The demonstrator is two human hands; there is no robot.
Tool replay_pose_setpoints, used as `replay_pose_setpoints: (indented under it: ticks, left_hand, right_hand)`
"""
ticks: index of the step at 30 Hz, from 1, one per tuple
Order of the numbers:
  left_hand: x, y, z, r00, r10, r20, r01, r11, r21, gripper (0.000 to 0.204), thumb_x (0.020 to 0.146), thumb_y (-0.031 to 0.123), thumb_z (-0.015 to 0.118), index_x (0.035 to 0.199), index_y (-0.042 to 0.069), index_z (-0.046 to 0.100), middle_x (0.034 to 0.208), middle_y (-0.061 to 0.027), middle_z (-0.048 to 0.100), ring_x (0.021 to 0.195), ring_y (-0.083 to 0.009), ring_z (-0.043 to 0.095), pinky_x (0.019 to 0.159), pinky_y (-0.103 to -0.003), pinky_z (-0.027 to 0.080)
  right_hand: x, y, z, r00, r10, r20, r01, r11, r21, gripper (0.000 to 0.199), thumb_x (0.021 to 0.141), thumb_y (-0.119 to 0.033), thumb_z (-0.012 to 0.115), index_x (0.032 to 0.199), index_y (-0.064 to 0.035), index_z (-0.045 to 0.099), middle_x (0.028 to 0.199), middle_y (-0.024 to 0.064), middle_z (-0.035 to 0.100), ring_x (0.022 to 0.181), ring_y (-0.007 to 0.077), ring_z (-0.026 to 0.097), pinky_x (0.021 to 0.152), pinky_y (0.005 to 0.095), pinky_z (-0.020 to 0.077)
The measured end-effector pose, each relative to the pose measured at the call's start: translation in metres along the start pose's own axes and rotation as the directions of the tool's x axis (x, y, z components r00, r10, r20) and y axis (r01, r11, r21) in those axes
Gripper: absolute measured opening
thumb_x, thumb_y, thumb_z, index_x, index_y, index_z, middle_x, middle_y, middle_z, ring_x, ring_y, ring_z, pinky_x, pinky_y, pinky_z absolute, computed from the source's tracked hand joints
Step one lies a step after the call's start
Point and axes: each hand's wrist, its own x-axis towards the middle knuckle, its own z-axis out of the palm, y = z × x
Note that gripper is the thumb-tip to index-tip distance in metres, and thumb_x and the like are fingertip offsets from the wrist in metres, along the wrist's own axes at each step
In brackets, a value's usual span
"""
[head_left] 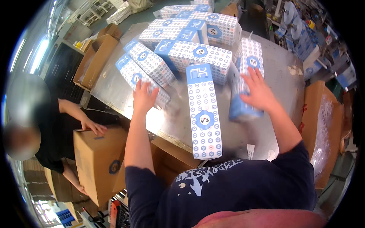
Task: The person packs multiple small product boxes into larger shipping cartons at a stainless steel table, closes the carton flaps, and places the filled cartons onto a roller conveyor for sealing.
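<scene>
Through the head camera I have the right hand (258, 87) at two o'clock, spread open against a tall, printed carton (249, 57); its fingers lie over the face rather than wrapping it, and I can't tell how firmly they press. The left hand (145, 97) is at ten o'clock, fingers loosely parted over the near end of a slimmer-looking carton (128, 70); whether it touches I can't make out, but nothing is enclosed. I judge these cartons fairly light, stiff along the edges, yet easy to dent mid-panel, with smooth faces that may slide. I'd take each across its narrow width, palms on opposite sides, near the middle of its length. Another carton (203, 102) lies at the centre, and more are heaped (190, 30) toward twelve. The metal table (287, 98) is shiny, with glare toward eight and scuffs along its edge. At nine a co-worker (51, 121) steadies a brown box (95, 163); machinery (304, 34) crowds one to two, and an open box (313, 114) with clear plastic (323, 133) stands at four.
</scene>
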Motion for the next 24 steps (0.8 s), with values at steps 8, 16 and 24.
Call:
replay_pose_setpoints:
  ticks: [8, 16, 24]
  left_hand:
    - [-0.132, 0.081, -0.085, 0.993, 0.114, 0.005, -0.110, 0.967, -0.230, 0.050, 0.074, 0.015, 0.071, 0.120, 0.007, 0.054, 0.129, -0.0193, 0.044, 0.119, -0.0394, 0.043, 0.094, -0.046, 0.042]
    - [-0.126, 0.057, -0.003, 0.494, 0.047, 0.868, 0.868, -0.092, -0.488, 0.049, 0.089, 0.031, 0.052, 0.122, -0.005, 0.047, 0.112, -0.0194, 0.059, 0.096, -0.0285, 0.063, 0.083, -0.041, 0.052]
    - [-0.178, 0.070, -0.054, 0.978, 0.204, -0.052, -0.084, 0.151, -0.985, 0.096, 0.067, 0.013, 0.076, 0.140, 0.008, 0.013, 0.133, -0.0122, 0.043, 0.121, -0.0222, 0.043, 0.100, -0.039, 0.037]
  right_hand:
    - [-0.067, 0.030, 0.020, 0.927, 0.333, -0.174, -0.182, 0.804, 0.567, 0.079, 0.077, -0.040, 0.067, 0.139, -0.0083, 0.031, 0.136, 0.0168, 0.042, 0.120, 0.0262, 0.047, 0.093, 0.0368, 0.0434]
    - [0.019, 0.001, 0.105, 0.758, -0.303, 0.578, -0.637, -0.152, 0.755, 0.046, 0.092, -0.037, 0.048, 0.118, 0.0000, 0.053, 0.111, 0.0116, 0.061, 0.097, 0.0175, 0.059, 0.086, 0.0333, 0.0485]
    - [-0.008, 0.026, 0.034, 0.974, -0.213, 0.076, -0.071, 0.030, 0.997, 0.065, 0.071, -0.014, 0.067, 0.130, -0.0036, 0.041, 0.124, 0.0120, 0.051, 0.108, 0.0227, 0.054, 0.089, 0.0370, 0.0486]
